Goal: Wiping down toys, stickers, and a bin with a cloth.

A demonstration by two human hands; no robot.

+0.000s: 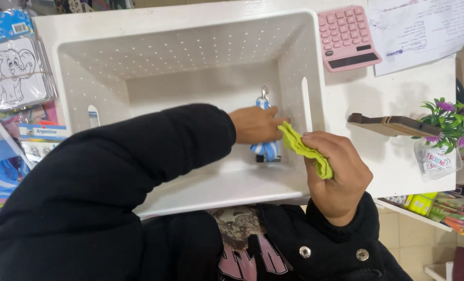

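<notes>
White plastic: a perforated bin is seen from above, its four walls sloping down to a bare floor; a slot is cut into the right wall.
Open room: most of the bin floor is left free, chiefly toward the left and the far wall; the near right corner is taken up.
Edges: the bin's right rim is met by a white tabletop, where a pink calculator and a sheet of paper lie near the far edge.
Left hand: the left hand is reached into the bin from the left, in a black sleeve, and is closed over a blue-and-white striped keyring with a metal clasp at its top; the keyring is held just beside the right wall, low in the bin.
Right hand: the right hand is clenched on a folded yellow-green cloth at the bin's near right rim, the cloth's tip touching the left hand.
Beside: a small potted plant and a wooden stand are set well to the right.
</notes>
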